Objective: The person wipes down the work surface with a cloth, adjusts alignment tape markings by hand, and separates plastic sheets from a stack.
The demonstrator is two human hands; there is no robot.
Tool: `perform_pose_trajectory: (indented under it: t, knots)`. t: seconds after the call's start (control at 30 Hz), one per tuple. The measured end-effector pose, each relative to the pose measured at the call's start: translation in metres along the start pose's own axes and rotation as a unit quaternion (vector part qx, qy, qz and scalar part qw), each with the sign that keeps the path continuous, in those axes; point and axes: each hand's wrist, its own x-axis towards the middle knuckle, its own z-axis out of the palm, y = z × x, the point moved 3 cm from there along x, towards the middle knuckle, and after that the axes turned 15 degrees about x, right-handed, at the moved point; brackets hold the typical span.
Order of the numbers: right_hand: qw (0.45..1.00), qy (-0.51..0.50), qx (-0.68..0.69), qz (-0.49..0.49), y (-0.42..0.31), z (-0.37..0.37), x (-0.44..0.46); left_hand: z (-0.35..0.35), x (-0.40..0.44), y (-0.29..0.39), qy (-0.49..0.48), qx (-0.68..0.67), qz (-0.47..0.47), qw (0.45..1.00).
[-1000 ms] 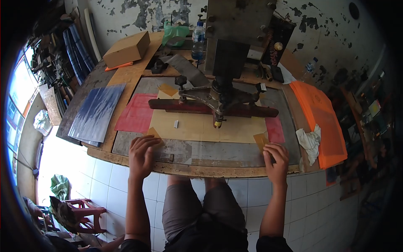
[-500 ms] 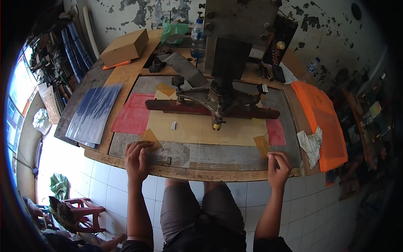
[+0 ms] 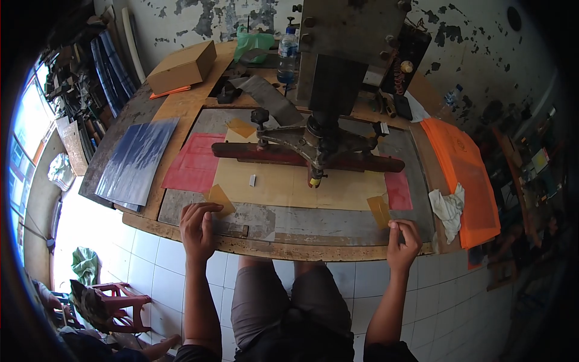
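Note:
My left hand (image 3: 198, 230) is at the front left edge of the grey metal bed (image 3: 289, 224), fingers bent together with the thumb close below. Its fingertips are beside a piece of brown tape (image 3: 219, 202). At the front right, my right hand (image 3: 403, 241) pinches thumb against fingers, just below another piece of brown tape (image 3: 379, 211). Whatever is in either pinch, perhaps something thin and clear, cannot be made out. Between and beyond the hands lies a cream sheet (image 3: 283, 192) with a small white piece (image 3: 253, 180) on it. Above it hangs the press head's red-brown bar (image 3: 271, 155).
Bluish clear plastic sheets (image 3: 136, 163) lie at the left, and a cardboard box (image 3: 182, 67) behind them. Orange folded material (image 3: 464, 175) and a white cloth (image 3: 447, 211) are at the right. The press column (image 3: 335, 81) rises at the back. A red stool (image 3: 123, 304) stands lower left.
The view has shifted slightly, so the bench appears a little farther right. Both hands keep nearly the same pose and place at the front edge.

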Motion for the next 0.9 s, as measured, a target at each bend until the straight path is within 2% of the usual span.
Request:
perform_pose_trajectory:
  t: [0.9]
  knots:
    - [1.0, -0.021, -0.012, -0.001, 0.0047, 0.0041, -0.0028, -0.0012, -0.0014, -0.0008, 0.004, -0.005, -0.005, 1.0]
